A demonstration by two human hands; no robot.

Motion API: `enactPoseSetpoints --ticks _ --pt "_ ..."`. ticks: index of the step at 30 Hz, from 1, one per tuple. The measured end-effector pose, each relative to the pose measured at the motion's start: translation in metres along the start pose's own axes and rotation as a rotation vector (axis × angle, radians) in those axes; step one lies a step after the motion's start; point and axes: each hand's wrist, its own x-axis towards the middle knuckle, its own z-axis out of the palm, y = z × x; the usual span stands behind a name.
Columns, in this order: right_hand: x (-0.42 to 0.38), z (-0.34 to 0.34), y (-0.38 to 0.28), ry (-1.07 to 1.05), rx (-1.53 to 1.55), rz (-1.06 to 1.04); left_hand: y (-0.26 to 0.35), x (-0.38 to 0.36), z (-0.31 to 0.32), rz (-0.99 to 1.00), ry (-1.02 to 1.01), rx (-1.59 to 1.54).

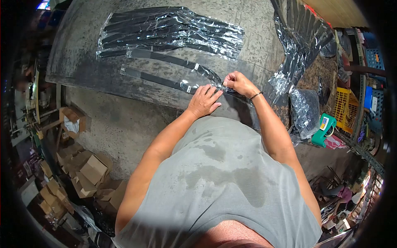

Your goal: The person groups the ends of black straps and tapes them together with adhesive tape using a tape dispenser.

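My left hand (202, 101) lies with its fingers spread on the right end of a black strip in a clear plastic sleeve (159, 79), near the table's front edge. Just right of it, my right hand (242, 84) is closed in a pinch at the end of the clear plastic; the fingertips hide exactly what part they grip. A second black strip (169, 59) in clear plastic curves down from the upper left toward my right fingers. Behind both lies a wide layer of black strips (173, 31) in shiny clear wrapping.
A bundle of wrapped black strips (300, 49) lies on the table's right side. Near it are crumpled clear plastic (305, 111), a green tape dispenser (323, 130) and a yellow crate (346, 109). Cardboard boxes (93, 169) stand on the floor at left, below the worn table (82, 68).
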Motion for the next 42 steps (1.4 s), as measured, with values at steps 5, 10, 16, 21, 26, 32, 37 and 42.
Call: enactPoseSetpoints --ticks 5,10,16,21,26,32,37,42 --pt "0.014 0.005 0.012 -0.019 -0.086 0.048 0.000 -0.001 0.000 -0.009 0.015 0.003" --pt "0.017 0.009 0.016 0.008 -0.122 0.018 0.000 -0.001 0.001 -0.017 0.032 -0.008" --pt "0.021 0.011 0.017 0.038 -0.187 0.018 -0.001 -0.001 0.001 -0.020 0.032 -0.014" --pt "0.023 0.014 0.021 0.073 -0.271 -0.039 -0.001 -0.001 0.001 -0.015 0.032 -0.020" --pt "0.017 0.017 0.013 0.136 -0.285 -0.111 -0.001 -0.001 0.000 -0.012 0.036 -0.022" --pt "0.014 0.018 0.010 0.137 -0.354 -0.063 -0.002 -0.001 0.000 -0.014 0.034 -0.031" --pt "0.014 0.023 0.013 0.176 -0.468 -0.078 -0.002 -0.002 0.000 -0.020 0.023 -0.032" --pt "0.009 0.033 0.005 0.231 -0.549 0.018 -0.002 -0.001 -0.002 -0.006 0.014 -0.033"
